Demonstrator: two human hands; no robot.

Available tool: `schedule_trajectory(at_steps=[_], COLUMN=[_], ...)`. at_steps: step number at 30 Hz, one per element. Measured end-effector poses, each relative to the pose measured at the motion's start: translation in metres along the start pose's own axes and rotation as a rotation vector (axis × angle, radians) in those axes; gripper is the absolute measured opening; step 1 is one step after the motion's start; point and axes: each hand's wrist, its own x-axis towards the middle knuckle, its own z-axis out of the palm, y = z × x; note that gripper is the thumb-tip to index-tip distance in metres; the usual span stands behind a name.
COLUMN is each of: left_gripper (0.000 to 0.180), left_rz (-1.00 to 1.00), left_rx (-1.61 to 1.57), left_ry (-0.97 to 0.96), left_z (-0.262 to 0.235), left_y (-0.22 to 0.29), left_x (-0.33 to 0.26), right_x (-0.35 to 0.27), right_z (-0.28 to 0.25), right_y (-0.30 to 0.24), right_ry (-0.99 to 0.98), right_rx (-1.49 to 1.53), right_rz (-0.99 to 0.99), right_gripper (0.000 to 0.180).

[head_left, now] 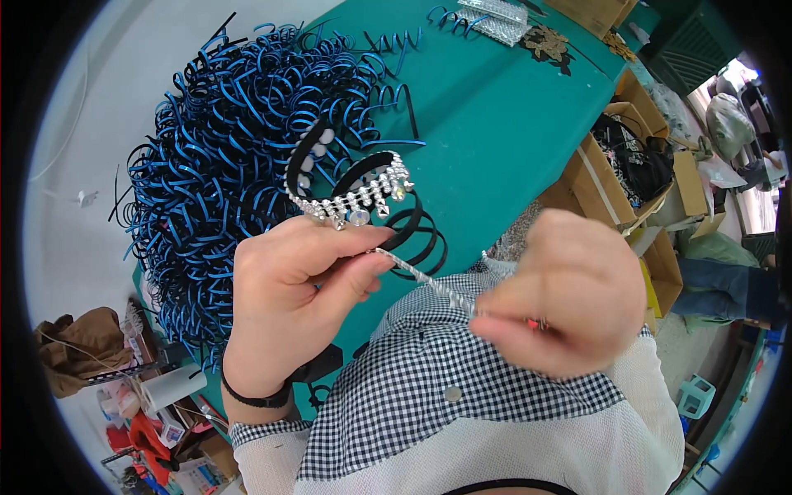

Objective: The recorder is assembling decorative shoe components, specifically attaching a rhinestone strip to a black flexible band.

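My left hand (297,289) holds a black headband (363,169) trimmed with a silver rhinestone strip and clear stones, raised above the teal table (503,124). A loose stretch of the rhinestone chain (425,280) runs from my left thumb across to my right hand (569,293), which pinches its other end in closed fingers. Behind the left hand lies a big pile of black-and-blue headbands (223,157). A few plain black bands (421,235) rest on the table just beyond my fingers.
More rhinestone trim in a clear packet (495,21) and a dark ornament (549,41) lie at the table's far end. Open cardboard boxes (627,173) stand to the right of the table. Tape rolls and clutter (148,396) sit at lower left.
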Motion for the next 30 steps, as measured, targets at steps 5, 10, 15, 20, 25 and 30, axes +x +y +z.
schedule_trajectory(at_steps=[5, 10, 15, 20, 25, 30], left_gripper=[0.016, 0.015, 0.016, 0.016, 0.016, 0.015], left_rz=[-0.020, 0.007, 0.014, 0.024, 0.043, 0.080], left_rx=[-0.080, -0.140, -0.128, -0.145, -0.234, -0.340], left_ry=[0.027, 0.014, -0.002, -0.014, -0.086, -0.103], left_z=[-0.005, -0.009, -0.011, -0.012, -0.016, -0.015], left_y=[0.007, 0.004, 0.005, 0.003, 0.001, -0.003], left_x=[-0.001, -0.004, -0.005, -0.006, -0.005, -0.005], right_x=[0.005, 0.007, 0.007, 0.009, 0.012, 0.015], right_z=[-0.009, -0.012, -0.011, -0.004, 0.001, 0.001], right_y=[0.000, 0.013, 0.025, 0.033, 0.036, 0.038], right_ry=[0.027, 0.012, 0.022, 0.047, 0.059, 0.026], right_rx=[-0.004, 0.092, 0.200, 0.266, 0.416, 0.481], right_rz=[0.063, 0.189, 0.255, 0.323, 0.330, 0.333], right_gripper=[0.012, 0.008, 0.010, 0.009, 0.008, 0.008])
